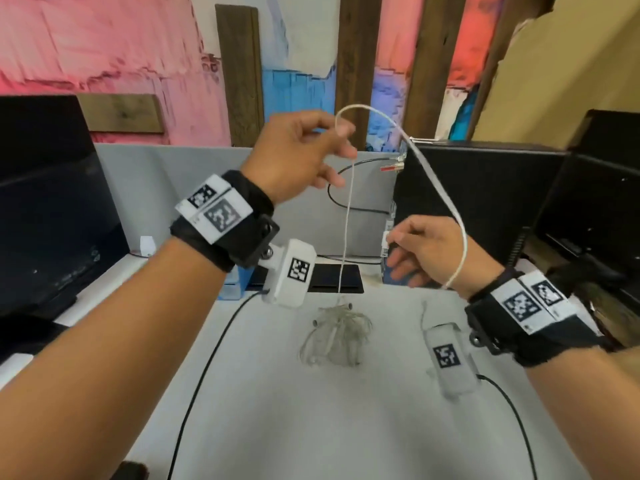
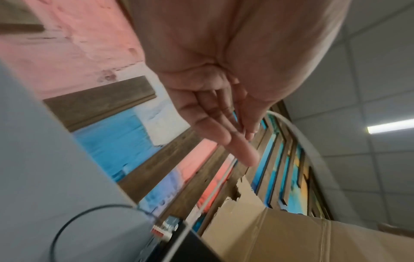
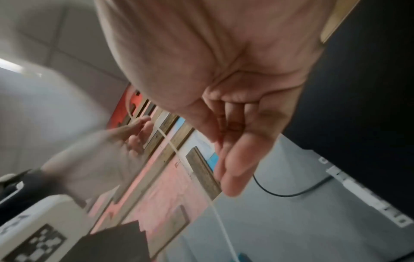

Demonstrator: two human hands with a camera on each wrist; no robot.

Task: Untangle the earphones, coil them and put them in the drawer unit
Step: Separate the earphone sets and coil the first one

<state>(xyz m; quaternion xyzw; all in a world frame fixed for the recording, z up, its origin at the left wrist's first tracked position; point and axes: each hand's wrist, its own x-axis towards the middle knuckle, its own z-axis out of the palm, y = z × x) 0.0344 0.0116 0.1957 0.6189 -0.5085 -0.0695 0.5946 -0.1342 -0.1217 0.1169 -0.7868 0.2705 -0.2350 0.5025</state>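
You cannot make out single strands in the tangled earphones (image 1: 335, 333) on the desk (image 1: 346, 427); they are too fine. Your right hand (image 1: 424, 252) hides its own fingertips and part of the drawer unit (image 1: 388, 244). The right wrist view is motion-blurred.

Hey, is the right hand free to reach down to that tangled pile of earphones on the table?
Probably not yet: the right hand seems to hold the white cord arching from the left hand. The tangled earphones lie uncovered below.

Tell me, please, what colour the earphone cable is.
White; the earphone cable shows best in the head view.
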